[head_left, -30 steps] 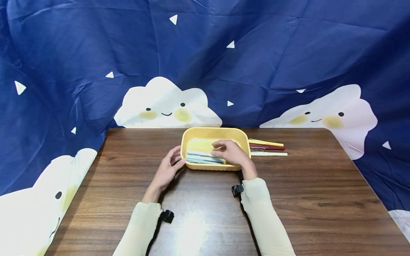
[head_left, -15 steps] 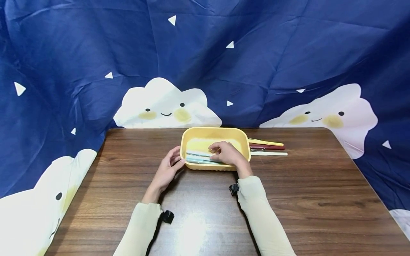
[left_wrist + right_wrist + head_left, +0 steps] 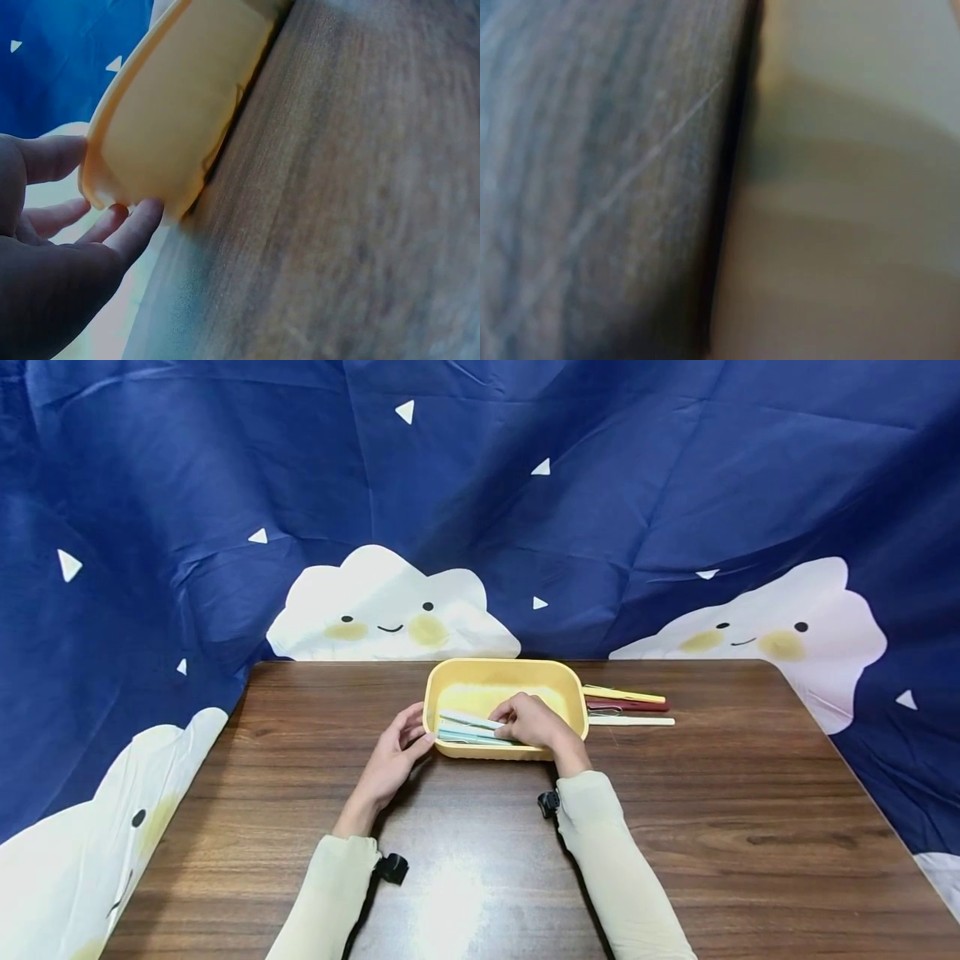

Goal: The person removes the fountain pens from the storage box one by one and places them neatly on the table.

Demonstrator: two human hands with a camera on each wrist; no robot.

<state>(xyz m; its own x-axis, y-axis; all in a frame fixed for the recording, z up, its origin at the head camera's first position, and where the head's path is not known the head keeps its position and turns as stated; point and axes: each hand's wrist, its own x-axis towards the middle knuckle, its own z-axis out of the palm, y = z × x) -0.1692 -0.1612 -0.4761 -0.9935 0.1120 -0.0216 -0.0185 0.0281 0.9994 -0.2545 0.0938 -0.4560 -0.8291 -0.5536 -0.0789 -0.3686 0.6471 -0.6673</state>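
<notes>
A yellow box (image 3: 504, 670) stands near the table's far edge, with white and light blue pens in its front left part. In the head view my right hand (image 3: 531, 720) reaches inside and pinches the right end of a white pen (image 3: 467, 719); its fingers partly cover that end. Light blue pens (image 3: 468, 736) lie just in front of it. My left hand (image 3: 392, 752) rests against the box's left end, its fingertips touching the outer wall in the left wrist view. In the right wrist view only the blurred box wall (image 3: 855, 247) shows beside the table; the right hand cannot be made out.
Right of the box, a yellow pen (image 3: 630, 695), a dark red pen (image 3: 637, 705) and a white pen (image 3: 637, 721) lie side by side on the brown wooden table (image 3: 750, 827). A blue curtain (image 3: 637, 485) with clouds hangs behind the table.
My right hand has moved slightly left inside the box and its fingers have closed on the white pen, which now lies at a slightly different angle. The left hand and box stay put.
</notes>
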